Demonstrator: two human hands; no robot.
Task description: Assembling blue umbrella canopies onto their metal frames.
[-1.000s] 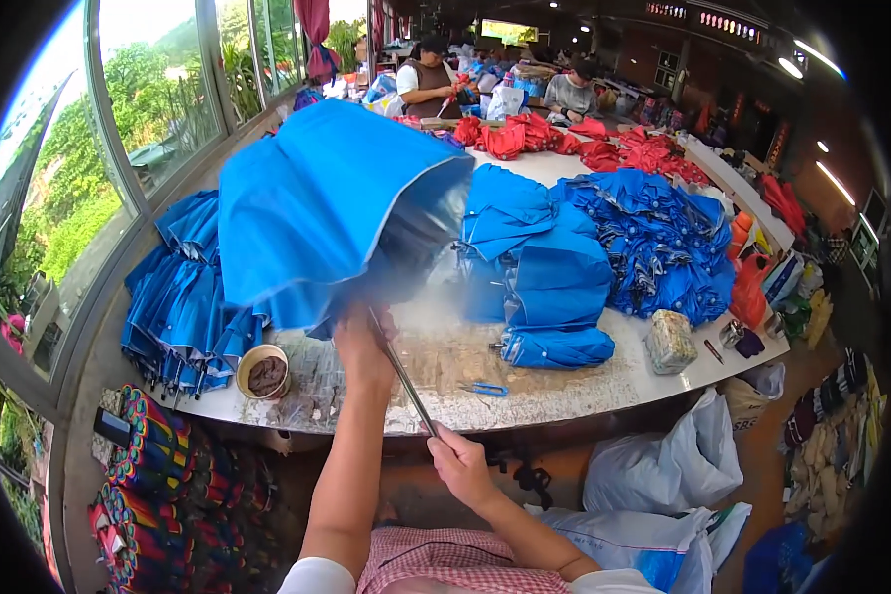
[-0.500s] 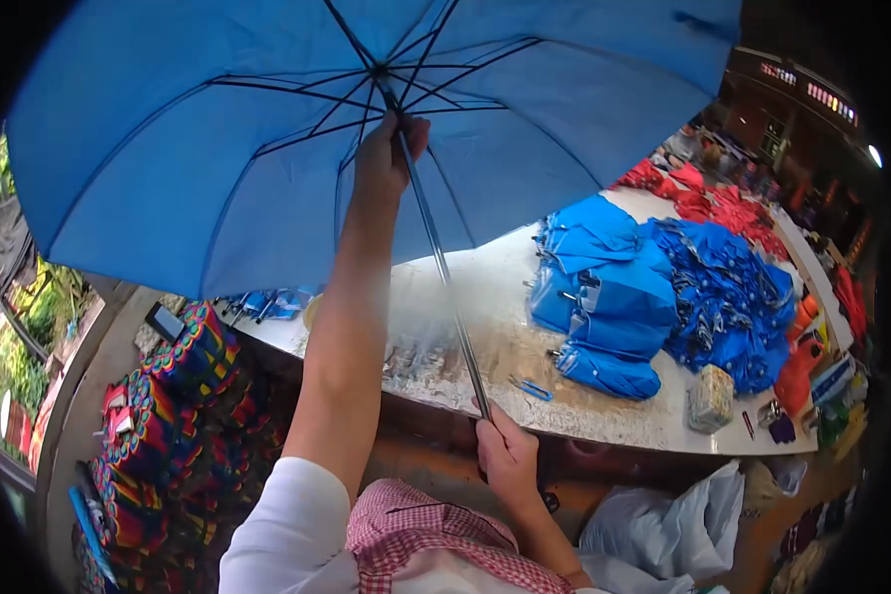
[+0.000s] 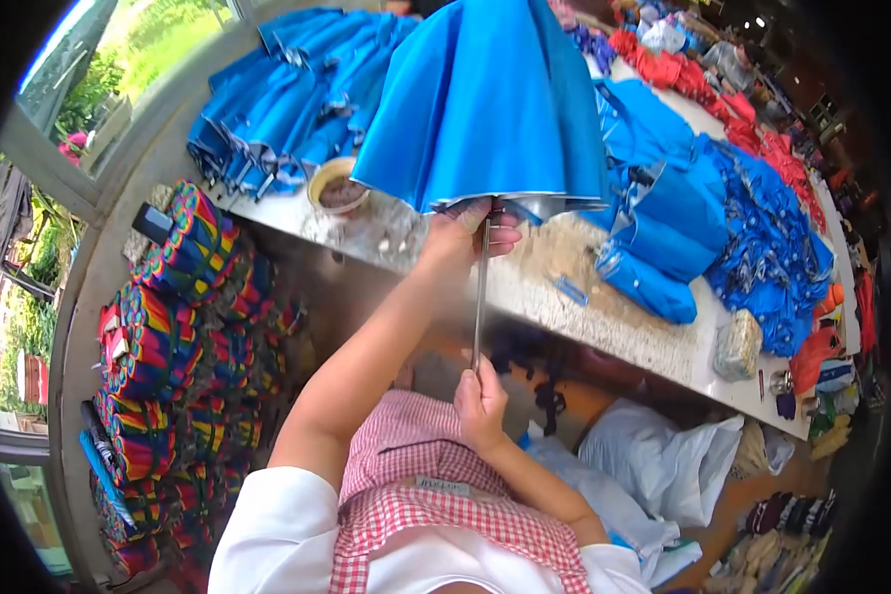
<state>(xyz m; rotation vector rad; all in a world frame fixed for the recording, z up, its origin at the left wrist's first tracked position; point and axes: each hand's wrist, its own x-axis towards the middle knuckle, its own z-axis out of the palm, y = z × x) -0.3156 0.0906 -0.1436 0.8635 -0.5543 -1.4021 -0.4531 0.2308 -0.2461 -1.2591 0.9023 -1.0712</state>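
A blue umbrella (image 3: 490, 109) hangs half folded in front of me, its canopy drawn in to a bell shape with a silvery inner edge. My left hand (image 3: 465, 238) is closed round the metal shaft just under the canopy's rim. What its fingers press on inside the rim is partly hidden. Lower down, my right hand (image 3: 481, 404) grips the bottom end of the shaft, near my checked apron. The umbrella is held above the near edge of the white worktable (image 3: 653, 346).
Folded blue umbrellas (image 3: 277, 109) lie at the table's left, beside a round tub (image 3: 338, 188). More blue umbrellas (image 3: 663, 238) and a crumpled blue heap (image 3: 772, 257) are on the right, with red fabric (image 3: 733, 109) behind. Rainbow bundles (image 3: 153, 346) stack at left; white sacks (image 3: 653, 455) stand lower right.
The umbrella has gone from spread wide to half folded. My left hand has slid down the shaft, closer to the right hand. The view has shifted, showing more of the table's left side.
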